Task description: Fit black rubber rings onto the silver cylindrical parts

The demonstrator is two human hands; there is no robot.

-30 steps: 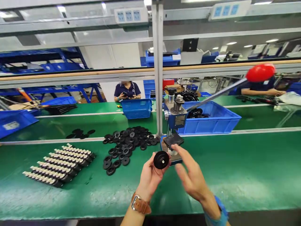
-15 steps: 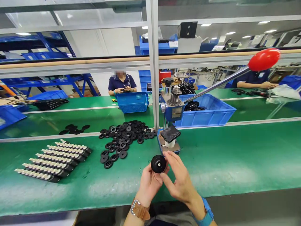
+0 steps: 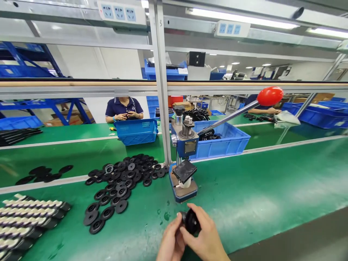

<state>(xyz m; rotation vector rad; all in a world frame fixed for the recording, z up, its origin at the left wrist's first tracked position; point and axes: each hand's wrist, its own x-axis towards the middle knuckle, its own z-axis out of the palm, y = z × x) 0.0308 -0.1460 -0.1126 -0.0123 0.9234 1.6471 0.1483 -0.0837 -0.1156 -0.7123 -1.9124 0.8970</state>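
Note:
Both of my hands hold one black round wheel part [image 3: 191,221] low in the view, just above the green bench's near edge. My left hand [image 3: 170,243] cups it from the left and my right hand [image 3: 206,239] wraps over it from the right. Straight behind them stands a small blue hand press [image 3: 184,165] with a long lever ending in a red knob [image 3: 269,95]; a white piece sits on its base. A heap of several black wheels [image 3: 122,177] lies to the left.
Rows of white-and-black cylindrical parts [image 3: 29,217] lie at the far left. A blue bin [image 3: 223,139] and a blue basket [image 3: 136,131] stand behind the press. A vertical metal post [image 3: 162,90] rises beside the press. A person in a dark shirt [image 3: 123,108] works across the line.
My hands have dropped lower and nearer to me with the wheel, and my right hand now closes over it. The view has swung to the right.

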